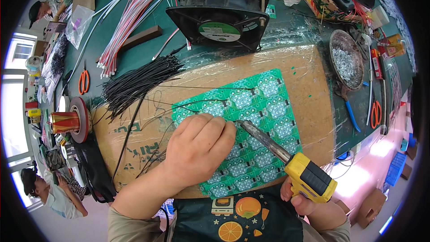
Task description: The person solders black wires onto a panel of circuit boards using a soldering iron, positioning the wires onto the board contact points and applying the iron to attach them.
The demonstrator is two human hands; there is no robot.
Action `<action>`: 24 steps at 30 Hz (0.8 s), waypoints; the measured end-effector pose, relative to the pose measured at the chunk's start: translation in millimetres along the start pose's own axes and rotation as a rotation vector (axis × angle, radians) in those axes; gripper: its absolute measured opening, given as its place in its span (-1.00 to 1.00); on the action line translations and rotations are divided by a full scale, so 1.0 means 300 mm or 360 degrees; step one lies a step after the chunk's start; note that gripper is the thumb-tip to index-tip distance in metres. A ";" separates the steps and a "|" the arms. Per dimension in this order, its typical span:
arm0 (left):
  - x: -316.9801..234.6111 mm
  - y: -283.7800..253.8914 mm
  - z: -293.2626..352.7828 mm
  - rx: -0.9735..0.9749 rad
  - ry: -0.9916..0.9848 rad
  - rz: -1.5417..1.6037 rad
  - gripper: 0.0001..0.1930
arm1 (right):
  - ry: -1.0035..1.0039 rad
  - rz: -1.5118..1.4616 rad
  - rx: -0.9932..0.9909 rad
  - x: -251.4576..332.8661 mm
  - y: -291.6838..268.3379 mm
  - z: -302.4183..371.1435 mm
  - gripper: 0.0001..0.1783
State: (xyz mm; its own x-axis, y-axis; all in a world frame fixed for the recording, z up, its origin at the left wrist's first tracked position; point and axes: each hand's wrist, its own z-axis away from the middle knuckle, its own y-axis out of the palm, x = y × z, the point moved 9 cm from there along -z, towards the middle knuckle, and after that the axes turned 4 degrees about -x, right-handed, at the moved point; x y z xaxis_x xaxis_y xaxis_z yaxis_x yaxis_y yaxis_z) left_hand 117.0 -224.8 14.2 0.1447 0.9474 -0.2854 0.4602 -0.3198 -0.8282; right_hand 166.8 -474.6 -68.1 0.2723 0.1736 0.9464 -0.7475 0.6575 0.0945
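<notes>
A green circuit board (pixel 280 127), a sheet of many repeated small units, lies a little right of the middle of the frame, set askew, with thin black wires trailing onto its upper-left part. The left hand (pixel 201 141) is bent down over it, fingers curled together; their tips are hidden, so I cannot tell whether they pinch a wire. The right hand (pixel 298 197), at the lower right, is wrapped around the yellow handle of a soldering iron (pixel 311 179), slanted so its tip meets the board area just beside the left fingers. Beneath lies a brown cardboard sheet (pixel 316 89), which probably shields the green bench (pixel 295 27) from heat. The bundle of black wires (pixel 139 83) lies upper left of the board, likely to suit the left hand's reach. At the top centre a fan (pixel 219 31) stands facing the board, perhaps to shift fumes. Upper left, red-and-white wires (pixel 127 24) lie across a brown bar (pixel 145 36), apparently keeping them gathered. A bowl (pixel 342 40) of silvery bits sits at the upper right.
</notes>
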 end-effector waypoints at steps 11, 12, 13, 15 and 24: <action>0.001 -0.001 0.000 -0.0005 0.0000 0.0002 -0.62 | 0.0066 -0.0045 -0.0035 0.012 -0.002 0.004 -0.66; 0.001 -0.001 0.000 0.0000 -0.0006 0.0004 -0.62 | 0.0047 -0.0033 -0.0030 0.013 -0.003 0.004 -0.66; 0.002 -0.001 -0.001 0.0006 -0.0011 0.0003 -0.62 | 0.0026 -0.0022 -0.0023 0.015 -0.002 0.003 -0.65; 0.003 0.002 0.001 0.0003 -0.0009 0.0003 -0.62 | 0.0022 -0.0024 -0.0020 0.014 -0.002 0.003 -0.65; 0.006 -0.002 0.001 -0.0006 -0.0007 0.0029 -0.64 | 0.0044 -0.0033 -0.0028 0.013 -0.003 0.004 -0.65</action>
State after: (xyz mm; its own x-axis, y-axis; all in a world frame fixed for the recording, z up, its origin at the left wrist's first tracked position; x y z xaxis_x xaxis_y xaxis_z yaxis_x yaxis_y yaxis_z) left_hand 116.8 -223.0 14.0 0.1491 0.9413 -0.3029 0.4610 -0.3371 -0.8209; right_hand 167.9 -475.4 -64.3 0.3044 0.1800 0.9354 -0.7307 0.6741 0.1081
